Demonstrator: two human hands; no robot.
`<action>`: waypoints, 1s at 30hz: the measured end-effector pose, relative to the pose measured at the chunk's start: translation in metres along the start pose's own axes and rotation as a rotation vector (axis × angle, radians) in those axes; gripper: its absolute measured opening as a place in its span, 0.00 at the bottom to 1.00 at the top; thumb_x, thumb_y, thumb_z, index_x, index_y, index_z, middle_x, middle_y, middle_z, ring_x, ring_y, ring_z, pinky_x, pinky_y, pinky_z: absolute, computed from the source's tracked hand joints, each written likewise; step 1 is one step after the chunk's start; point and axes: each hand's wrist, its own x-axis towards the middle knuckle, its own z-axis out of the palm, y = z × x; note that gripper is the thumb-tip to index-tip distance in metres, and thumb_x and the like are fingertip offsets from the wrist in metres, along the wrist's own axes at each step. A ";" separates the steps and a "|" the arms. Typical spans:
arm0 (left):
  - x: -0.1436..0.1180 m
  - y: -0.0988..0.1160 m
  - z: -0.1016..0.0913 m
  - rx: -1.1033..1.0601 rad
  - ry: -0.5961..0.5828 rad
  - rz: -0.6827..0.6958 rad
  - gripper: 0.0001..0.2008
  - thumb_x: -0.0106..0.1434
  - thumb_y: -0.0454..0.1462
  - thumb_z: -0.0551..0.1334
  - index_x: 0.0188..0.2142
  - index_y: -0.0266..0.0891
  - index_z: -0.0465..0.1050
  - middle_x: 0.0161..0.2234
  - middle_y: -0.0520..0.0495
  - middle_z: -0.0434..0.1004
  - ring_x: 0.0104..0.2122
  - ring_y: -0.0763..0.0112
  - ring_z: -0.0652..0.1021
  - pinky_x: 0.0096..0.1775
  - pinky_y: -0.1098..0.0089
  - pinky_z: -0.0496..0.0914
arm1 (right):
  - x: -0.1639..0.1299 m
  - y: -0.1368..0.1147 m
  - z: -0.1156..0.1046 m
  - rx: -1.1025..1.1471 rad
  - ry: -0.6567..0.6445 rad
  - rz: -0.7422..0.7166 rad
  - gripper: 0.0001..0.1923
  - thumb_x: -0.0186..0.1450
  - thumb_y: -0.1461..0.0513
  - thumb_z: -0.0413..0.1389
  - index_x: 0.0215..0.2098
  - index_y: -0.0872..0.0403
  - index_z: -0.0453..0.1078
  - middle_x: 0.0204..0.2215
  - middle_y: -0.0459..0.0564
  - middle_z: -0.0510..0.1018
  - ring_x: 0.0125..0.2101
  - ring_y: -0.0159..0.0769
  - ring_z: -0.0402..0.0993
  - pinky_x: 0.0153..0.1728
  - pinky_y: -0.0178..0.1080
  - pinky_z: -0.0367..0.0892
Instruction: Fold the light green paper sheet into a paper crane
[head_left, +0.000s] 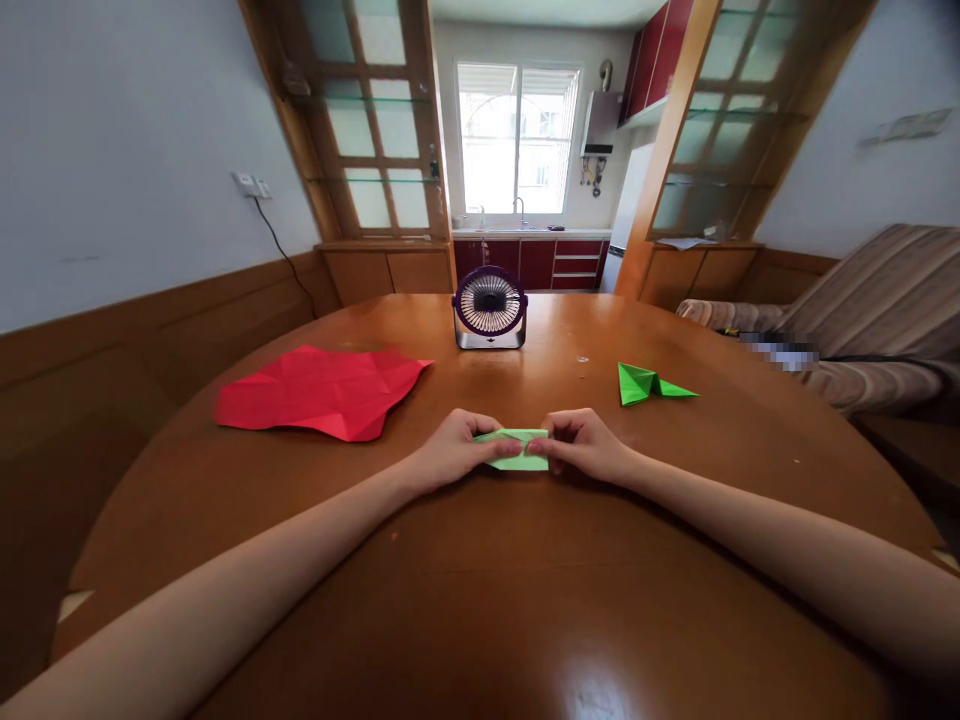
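Both hands (454,450) (581,445) pinch light green paper (517,450); fan (490,308), red sheet (322,392), green fold (649,384) lie beyond.

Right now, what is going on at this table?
A person sits at a round wooden table and pinches a small folded piece of light green paper between both hands, the left hand at its left end and the right hand at its right end. A creased red sheet lies flat to the left. A darker green folded piece lies to the right. A small desk fan stands behind, facing the person.
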 end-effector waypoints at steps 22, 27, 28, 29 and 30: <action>0.007 -0.017 -0.031 -0.520 0.144 -0.036 0.18 0.58 0.49 0.65 0.33 0.33 0.72 0.28 0.45 0.78 0.28 0.64 0.80 0.31 0.63 0.77 | 0.006 0.016 -0.020 0.255 0.075 0.126 0.20 0.56 0.52 0.64 0.20 0.56 0.61 0.13 0.38 0.67 0.13 0.25 0.66 0.15 0.29 0.56; 0.002 -0.011 -0.011 -0.495 0.037 -0.098 0.17 0.55 0.40 0.69 0.42 0.31 0.73 0.36 0.41 0.79 0.31 0.64 0.81 0.32 0.69 0.77 | 0.007 0.014 -0.016 0.189 0.079 0.082 0.22 0.56 0.51 0.64 0.20 0.54 0.58 0.10 0.36 0.63 0.11 0.22 0.59 0.14 0.28 0.50; 0.001 -0.010 -0.009 -0.496 0.044 -0.112 0.16 0.55 0.37 0.69 0.41 0.30 0.74 0.35 0.41 0.80 0.31 0.66 0.81 0.32 0.70 0.77 | 0.007 0.014 -0.015 0.185 0.079 0.075 0.22 0.56 0.51 0.63 0.20 0.54 0.58 0.10 0.36 0.62 0.10 0.21 0.57 0.14 0.28 0.49; 0.000 -0.010 -0.007 -0.504 0.061 -0.121 0.16 0.54 0.35 0.69 0.41 0.30 0.74 0.34 0.41 0.80 0.30 0.67 0.81 0.33 0.71 0.77 | 0.007 0.014 -0.015 0.183 0.084 0.073 0.22 0.56 0.50 0.63 0.20 0.54 0.58 0.10 0.35 0.62 0.10 0.21 0.57 0.14 0.28 0.48; 0.000 -0.010 -0.005 -0.518 0.083 -0.126 0.16 0.54 0.34 0.69 0.41 0.30 0.74 0.33 0.41 0.80 0.29 0.68 0.81 0.33 0.71 0.77 | 0.008 0.015 -0.015 0.187 0.093 0.076 0.22 0.56 0.50 0.63 0.20 0.54 0.58 0.10 0.36 0.62 0.10 0.22 0.58 0.14 0.29 0.49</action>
